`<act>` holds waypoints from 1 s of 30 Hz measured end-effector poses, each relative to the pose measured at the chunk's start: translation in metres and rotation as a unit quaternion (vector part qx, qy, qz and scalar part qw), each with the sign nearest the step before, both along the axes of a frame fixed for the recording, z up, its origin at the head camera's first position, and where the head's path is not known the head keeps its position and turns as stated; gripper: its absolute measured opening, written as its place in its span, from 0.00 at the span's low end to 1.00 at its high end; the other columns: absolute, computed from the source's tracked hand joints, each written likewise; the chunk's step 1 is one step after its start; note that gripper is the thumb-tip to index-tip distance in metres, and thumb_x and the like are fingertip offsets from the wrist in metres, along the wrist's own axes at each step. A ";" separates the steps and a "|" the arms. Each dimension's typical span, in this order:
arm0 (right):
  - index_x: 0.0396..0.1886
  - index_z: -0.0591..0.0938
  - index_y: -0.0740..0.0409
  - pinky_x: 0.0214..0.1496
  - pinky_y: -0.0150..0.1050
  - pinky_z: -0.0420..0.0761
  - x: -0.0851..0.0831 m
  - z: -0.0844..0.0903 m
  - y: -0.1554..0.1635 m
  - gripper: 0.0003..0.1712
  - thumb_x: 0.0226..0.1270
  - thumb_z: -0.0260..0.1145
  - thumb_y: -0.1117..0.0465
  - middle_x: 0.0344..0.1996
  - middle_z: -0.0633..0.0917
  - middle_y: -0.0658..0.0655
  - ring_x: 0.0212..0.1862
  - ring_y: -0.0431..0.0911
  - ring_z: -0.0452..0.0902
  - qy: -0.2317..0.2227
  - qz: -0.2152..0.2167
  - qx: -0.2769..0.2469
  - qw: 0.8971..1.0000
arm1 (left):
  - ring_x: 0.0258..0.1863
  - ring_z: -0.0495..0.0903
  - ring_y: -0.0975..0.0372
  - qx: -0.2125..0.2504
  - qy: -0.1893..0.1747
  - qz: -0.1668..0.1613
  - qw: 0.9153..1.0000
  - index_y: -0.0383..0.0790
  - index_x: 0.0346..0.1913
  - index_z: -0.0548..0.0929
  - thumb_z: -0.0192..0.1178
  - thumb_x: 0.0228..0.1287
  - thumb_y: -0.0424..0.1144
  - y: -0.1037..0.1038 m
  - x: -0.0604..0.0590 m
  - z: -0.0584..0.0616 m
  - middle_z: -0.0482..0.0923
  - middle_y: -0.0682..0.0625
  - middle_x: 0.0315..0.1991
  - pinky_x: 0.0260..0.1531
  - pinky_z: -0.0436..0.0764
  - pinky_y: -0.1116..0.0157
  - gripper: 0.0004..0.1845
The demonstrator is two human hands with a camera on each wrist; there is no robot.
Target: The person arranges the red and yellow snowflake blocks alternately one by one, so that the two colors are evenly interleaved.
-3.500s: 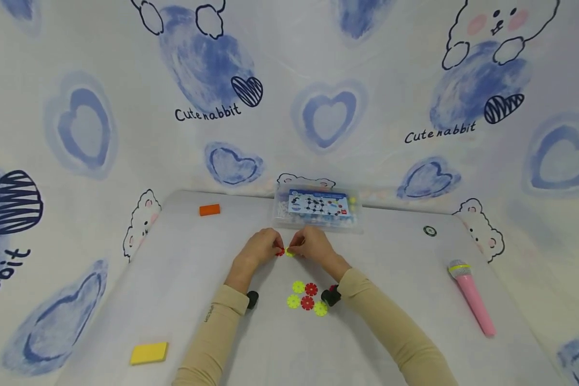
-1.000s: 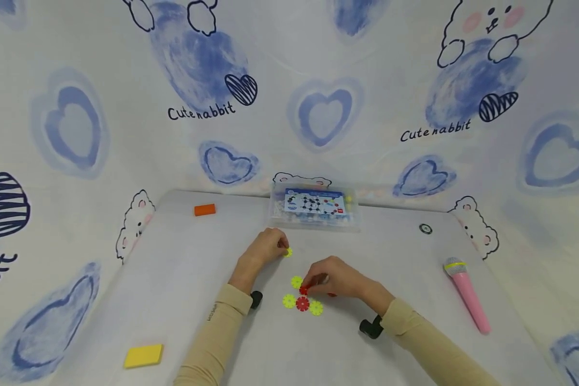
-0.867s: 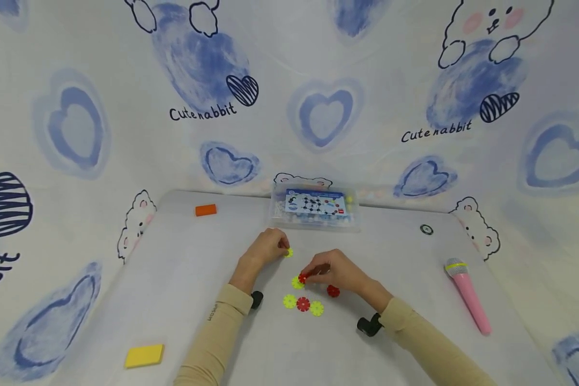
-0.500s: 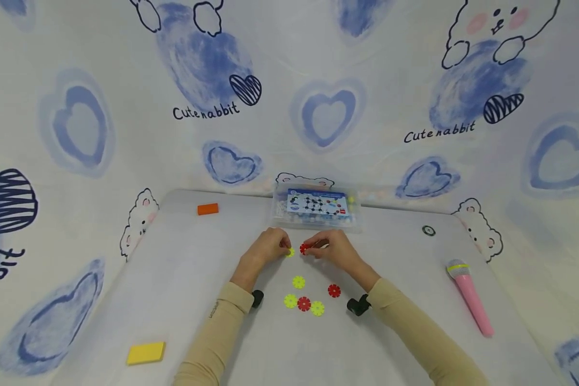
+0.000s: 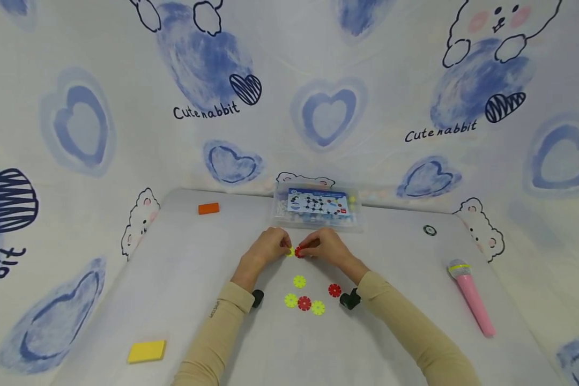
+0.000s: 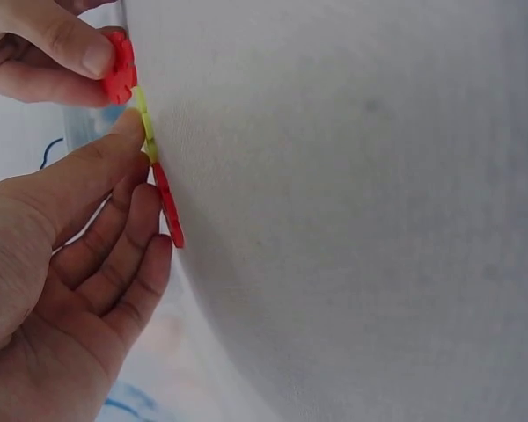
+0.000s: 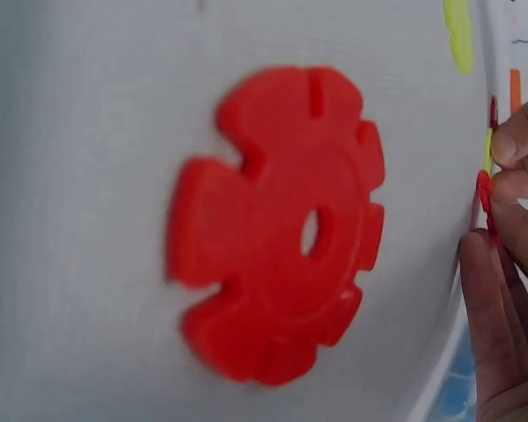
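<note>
My left hand (image 5: 266,249) pinches a yellow snowflake disc (image 6: 150,136), a thin notched plastic building piece. A red snowflake disc (image 6: 169,207) continues from its lower end in the left wrist view, beside my curled fingers. My right hand (image 5: 329,249) pinches another red disc (image 6: 121,69) by thumb and finger; its edge meets the yellow disc's upper end. Whether their notches interlock, I cannot tell. Nearer me lie a yellow disc (image 5: 299,281) and a row of yellow (image 5: 291,300), red (image 5: 304,303) and yellow (image 5: 318,307). One red disc (image 7: 273,193) fills the right wrist view.
A clear lidded box (image 5: 317,206) with a blue-and-white label stands behind my hands. An orange block (image 5: 208,208) lies back left, a yellow block (image 5: 147,351) front left. On the right are a pink microphone (image 5: 473,300) and a small dark ring-shaped item (image 5: 430,230).
The right hand has picked a red disc from the loose group, carried it away from me, then left to the yellow disc. The left hand has stayed nearly in place.
</note>
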State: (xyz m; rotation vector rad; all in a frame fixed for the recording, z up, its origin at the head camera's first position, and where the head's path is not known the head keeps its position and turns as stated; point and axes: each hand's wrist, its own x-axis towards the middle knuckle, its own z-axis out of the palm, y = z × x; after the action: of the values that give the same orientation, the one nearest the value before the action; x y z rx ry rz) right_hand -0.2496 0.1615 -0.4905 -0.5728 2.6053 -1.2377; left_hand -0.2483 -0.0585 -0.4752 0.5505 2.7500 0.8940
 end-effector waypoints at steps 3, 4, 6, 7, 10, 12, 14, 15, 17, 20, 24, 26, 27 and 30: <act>0.43 0.95 0.57 0.41 0.34 0.90 -0.001 -0.001 -0.001 0.07 0.67 0.81 0.63 0.39 0.95 0.54 0.38 0.42 0.91 0.010 -0.004 0.020 1.000 | 0.38 0.86 0.58 0.002 0.001 -0.002 1.000 0.36 0.41 0.91 0.75 0.68 0.29 0.000 -0.001 -0.001 0.90 0.47 0.38 0.50 0.88 0.58 0.03; 0.42 0.95 0.57 0.41 0.33 0.89 -0.001 -0.001 -0.002 0.06 0.67 0.81 0.63 0.38 0.95 0.53 0.37 0.41 0.90 0.015 -0.006 0.025 1.000 | 0.38 0.86 0.58 0.002 0.002 -0.001 1.000 0.36 0.41 0.91 0.75 0.68 0.29 0.001 -0.001 -0.002 0.90 0.47 0.38 0.50 0.88 0.58 0.03; 0.41 0.95 0.57 0.40 0.33 0.89 -0.001 -0.001 -0.003 0.05 0.67 0.82 0.63 0.37 0.95 0.52 0.36 0.40 0.89 0.023 -0.009 0.034 0.999 | 0.38 0.86 0.58 0.002 0.006 -0.002 1.000 0.36 0.41 0.91 0.75 0.68 0.29 0.001 -0.001 -0.002 0.90 0.47 0.38 0.49 0.88 0.58 0.03; 0.40 0.95 0.56 0.40 0.32 0.88 -0.002 -0.002 -0.003 0.05 0.67 0.82 0.62 0.36 0.95 0.52 0.35 0.39 0.89 0.026 -0.010 0.038 0.999 | 0.37 0.86 0.58 0.001 0.009 -0.004 1.000 0.36 0.41 0.91 0.75 0.68 0.29 0.001 -0.001 -0.003 0.90 0.47 0.38 0.48 0.88 0.58 0.03; 0.39 0.95 0.56 0.40 0.32 0.88 -0.001 -0.002 -0.004 0.03 0.67 0.82 0.62 0.35 0.94 0.51 0.35 0.38 0.87 0.030 -0.011 0.045 0.998 | 0.37 0.86 0.58 -0.008 0.015 -0.007 1.000 0.36 0.41 0.91 0.75 0.68 0.29 0.002 -0.001 -0.003 0.90 0.47 0.38 0.48 0.87 0.57 0.03; 0.39 0.95 0.55 0.42 0.32 0.88 0.000 -0.003 -0.004 0.03 0.68 0.81 0.62 0.35 0.94 0.50 0.36 0.38 0.87 0.034 -0.007 0.049 0.998 | 0.38 0.86 0.57 -0.019 0.025 -0.013 0.999 0.36 0.41 0.91 0.75 0.67 0.29 0.003 -0.001 -0.002 0.90 0.47 0.38 0.49 0.87 0.57 0.03; 0.40 0.95 0.55 0.45 0.33 0.89 0.001 -0.003 -0.004 0.04 0.68 0.81 0.62 0.36 0.94 0.50 0.38 0.39 0.89 0.037 0.003 0.048 0.998 | 0.39 0.87 0.56 -0.025 0.036 -0.019 0.999 0.36 0.40 0.91 0.75 0.67 0.28 0.004 -0.001 -0.001 0.90 0.46 0.38 0.49 0.88 0.56 0.03; 0.40 0.95 0.56 0.46 0.33 0.89 0.003 -0.002 -0.003 0.04 0.67 0.81 0.62 0.37 0.94 0.50 0.39 0.39 0.89 0.040 0.009 0.048 0.998 | 0.39 0.87 0.56 -0.027 0.043 -0.023 0.998 0.36 0.40 0.91 0.76 0.66 0.28 0.004 0.000 -0.001 0.90 0.46 0.38 0.49 0.88 0.56 0.04; 0.42 0.95 0.56 0.50 0.35 0.90 0.006 -0.001 0.001 0.06 0.67 0.82 0.63 0.39 0.95 0.51 0.42 0.41 0.91 0.044 0.020 0.045 0.998 | 0.40 0.87 0.56 -0.029 0.054 -0.033 0.998 0.36 0.40 0.91 0.75 0.66 0.28 0.007 0.000 -0.001 0.90 0.46 0.39 0.49 0.87 0.56 0.04; 0.44 0.95 0.57 0.53 0.37 0.90 0.013 0.001 0.007 0.08 0.66 0.82 0.64 0.41 0.95 0.52 0.44 0.43 0.92 0.046 0.038 0.041 0.997 | 0.40 0.87 0.56 -0.020 0.058 -0.039 0.997 0.37 0.40 0.91 0.74 0.68 0.27 0.012 -0.001 -0.002 0.89 0.47 0.39 0.49 0.87 0.56 0.03; 0.46 0.94 0.58 0.57 0.41 0.90 0.021 0.003 0.016 0.10 0.66 0.81 0.65 0.43 0.95 0.53 0.48 0.46 0.91 0.049 0.064 0.029 0.996 | 0.41 0.87 0.56 -0.004 0.048 -0.045 0.998 0.37 0.41 0.91 0.74 0.68 0.28 0.020 -0.002 -0.004 0.89 0.47 0.39 0.50 0.87 0.56 0.03; 0.46 0.94 0.58 0.58 0.42 0.90 0.025 0.003 0.020 0.10 0.67 0.81 0.65 0.44 0.94 0.54 0.49 0.47 0.91 0.057 0.074 0.024 0.995 | 0.42 0.87 0.56 -0.001 0.044 -0.049 0.998 0.38 0.41 0.91 0.75 0.67 0.29 0.023 -0.003 -0.005 0.90 0.47 0.40 0.51 0.87 0.56 0.04; 0.46 0.94 0.59 0.58 0.42 0.90 0.028 0.004 0.023 0.10 0.67 0.81 0.64 0.44 0.94 0.54 0.49 0.47 0.91 0.060 0.078 0.022 0.995 | 0.42 0.87 0.56 -0.001 0.042 -0.051 0.998 0.38 0.41 0.91 0.75 0.67 0.29 0.024 -0.004 -0.005 0.90 0.47 0.40 0.51 0.87 0.56 0.04; 0.46 0.94 0.57 0.56 0.40 0.90 0.037 0.006 0.027 0.10 0.66 0.82 0.62 0.43 0.93 0.52 0.46 0.44 0.89 0.064 0.084 0.026 0.994 | 0.42 0.86 0.56 -0.005 0.038 -0.053 0.998 0.38 0.40 0.91 0.76 0.67 0.30 0.027 -0.004 -0.005 0.90 0.47 0.39 0.52 0.86 0.57 0.03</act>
State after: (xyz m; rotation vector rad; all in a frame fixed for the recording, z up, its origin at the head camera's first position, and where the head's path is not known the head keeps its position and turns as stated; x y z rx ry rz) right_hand -0.2122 0.1886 -0.4846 -0.8674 2.6197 -1.1118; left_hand -0.2525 -0.0310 -0.4806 0.7367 2.7601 0.8500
